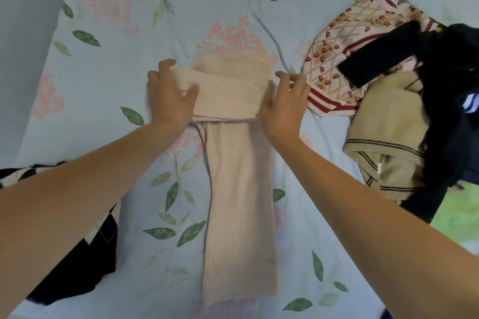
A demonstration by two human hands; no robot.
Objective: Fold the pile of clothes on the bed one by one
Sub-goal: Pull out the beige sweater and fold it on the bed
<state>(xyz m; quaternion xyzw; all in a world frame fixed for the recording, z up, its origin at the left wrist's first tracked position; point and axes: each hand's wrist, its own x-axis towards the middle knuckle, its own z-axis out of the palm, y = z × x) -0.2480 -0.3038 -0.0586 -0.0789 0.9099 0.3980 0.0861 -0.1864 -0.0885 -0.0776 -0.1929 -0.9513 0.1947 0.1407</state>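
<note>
Floral bedsheet (108,101), pale blue with pink blossoms and green leaves, spreads under everything I see. Down its middle lies the pink knit (241,204), a long ribbed strip running from the near edge away from me, with its far end doubled over into a thick band across the top.

My left hand (169,97) grips the left end of that band, fingers curled over the far side and thumb pressing in on the near side. My right hand (283,105) holds the right end, thumb against the fold and fingertips pinching the cloth at the edge.

To the right sits the pile (404,101) of unfolded clothes: a cream sweater (337,59) with a red diamond pattern and red stripes, a beige knit (386,142) with dark trim, and a dark garment (448,90) draped over both. At my lower left, partly under my forearm, lies a black garment (77,261) with white markings.
</note>
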